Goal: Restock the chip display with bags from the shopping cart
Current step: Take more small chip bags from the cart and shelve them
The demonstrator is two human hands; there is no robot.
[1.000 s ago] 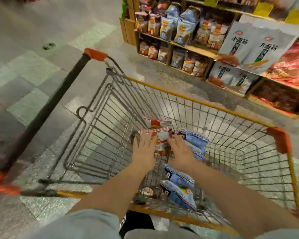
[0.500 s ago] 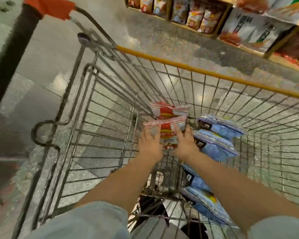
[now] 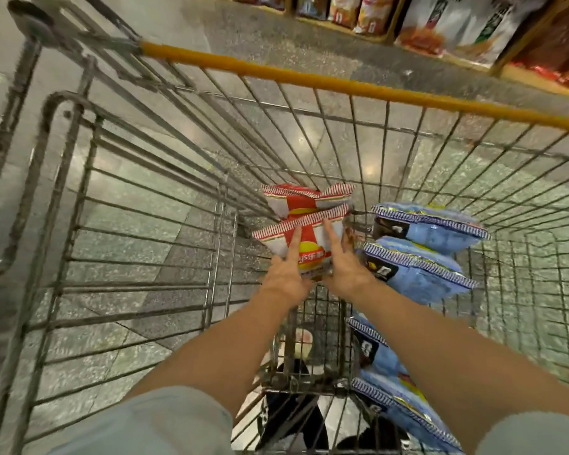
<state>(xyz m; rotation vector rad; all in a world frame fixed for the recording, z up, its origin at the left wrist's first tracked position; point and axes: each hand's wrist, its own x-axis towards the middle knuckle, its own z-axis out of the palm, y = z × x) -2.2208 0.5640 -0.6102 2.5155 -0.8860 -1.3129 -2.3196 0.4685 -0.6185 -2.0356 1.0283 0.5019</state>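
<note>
Head view. Both arms reach down into the wire shopping cart (image 3: 358, 88). The left hand (image 3: 284, 280) and right hand (image 3: 345, 274) flank the nearer red chip bag (image 3: 304, 239), each with a straight index finger laid on its face; the remaining fingers look curved round the bag's lower edges, so the bag appears pinched between the two hands, though the far side of the grasp is hidden. A second red chip bag (image 3: 304, 200) stands just behind it, touching. To the right, four blue chip bags (image 3: 431, 224) stand in a row along the cart's side. The chip display (image 3: 358, 11) shows only as a strip of shelf at the top edge, well apart from the cart.

Risks, as judged: the grasp looks light and sits low on a slick, air-filled bag, so the bag could slip or tip on lifting. The rear bag, being in contact, may be dragged along and fall. A corner could also snag on the cart wires.
</note>
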